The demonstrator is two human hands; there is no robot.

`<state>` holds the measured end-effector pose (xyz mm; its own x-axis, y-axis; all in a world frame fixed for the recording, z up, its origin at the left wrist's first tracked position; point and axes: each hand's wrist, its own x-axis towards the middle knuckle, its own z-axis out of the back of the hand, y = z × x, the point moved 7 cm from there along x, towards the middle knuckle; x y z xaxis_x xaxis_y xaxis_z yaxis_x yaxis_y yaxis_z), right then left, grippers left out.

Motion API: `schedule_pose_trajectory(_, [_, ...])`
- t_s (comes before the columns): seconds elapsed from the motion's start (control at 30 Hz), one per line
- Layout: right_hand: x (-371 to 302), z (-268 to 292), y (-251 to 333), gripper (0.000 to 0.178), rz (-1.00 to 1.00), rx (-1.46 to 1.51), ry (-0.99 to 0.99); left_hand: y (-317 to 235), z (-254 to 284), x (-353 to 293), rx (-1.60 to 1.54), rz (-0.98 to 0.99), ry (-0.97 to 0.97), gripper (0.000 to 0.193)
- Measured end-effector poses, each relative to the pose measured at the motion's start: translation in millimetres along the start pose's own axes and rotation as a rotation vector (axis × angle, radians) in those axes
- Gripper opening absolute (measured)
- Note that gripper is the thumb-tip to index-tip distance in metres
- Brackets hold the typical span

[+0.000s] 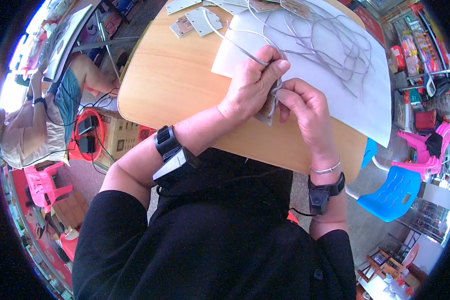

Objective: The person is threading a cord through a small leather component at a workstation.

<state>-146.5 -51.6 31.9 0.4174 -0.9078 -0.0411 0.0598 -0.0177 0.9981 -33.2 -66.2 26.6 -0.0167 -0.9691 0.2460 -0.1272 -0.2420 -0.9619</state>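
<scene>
Over the near part of the table, both my hands work close together on a grey cord (242, 49). My left hand (250, 85) is closed round it, thumb up, with a small brownish card (266, 113) showing below the fingers. My right hand (305, 107) pinches a strand of the cord beside that card, its fingertips close to my left hand. How the cord runs on the card is mostly hidden by my fingers. Several pale cards (205, 24) with holes lie at the far edge, some printed brown. A tangle of grey cords (330, 50) spreads beyond my hands.
A large white sheet (377, 112) covers the right of the wooden table (160, 75). A blue chair (391, 194) and a pink chair (430, 155) stand at right. At left are a red bucket (101, 131), a cardboard box (125, 137) and another seated person (45, 115).
</scene>
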Motion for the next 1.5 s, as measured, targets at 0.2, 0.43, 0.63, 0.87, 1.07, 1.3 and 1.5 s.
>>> schedule_pose_trajectory(0.2, [1, 6, -4, 0.019, -0.02, 0.016, -0.014, -1, -1, 2, 0.09, -0.05, 0.001, 0.011])
schedule_pose_trajectory(0.43, [-1, 9, -2, 0.02, 0.023, -0.146, -0.081, -5, -3, -1, 0.247, -0.18, 0.021, 0.007])
schedule_pose_trajectory(0.63, [-4, 10, 15, 0.016, 0.196, -0.436, -0.187, -5, -7, -1, 0.479, -0.255, -0.014, 0.007])
schedule_pose_trajectory(0.87, [-9, 9, 17, 0.014, 0.358, -0.537, -0.306, -6, -13, -7, 0.468, -0.225, 0.002, 0.006])
schedule_pose_trajectory(1.07, [-2, 14, 11, 0.019, 0.239, -0.386, -0.24, -5, -6, -7, 0.456, -0.071, -0.052, 0.005])
schedule_pose_trajectory(1.3, [-2, -6, 10, 0.017, 0.184, -0.126, 0.038, -10, 24, 8, -0.14, -0.205, -0.185, 0.017])
schedule_pose_trajectory(1.5, [-14, 10, 38, 0.012, 0.524, -0.641, -0.318, -15, 19, 10, -0.264, -0.105, -0.123, 0.015])
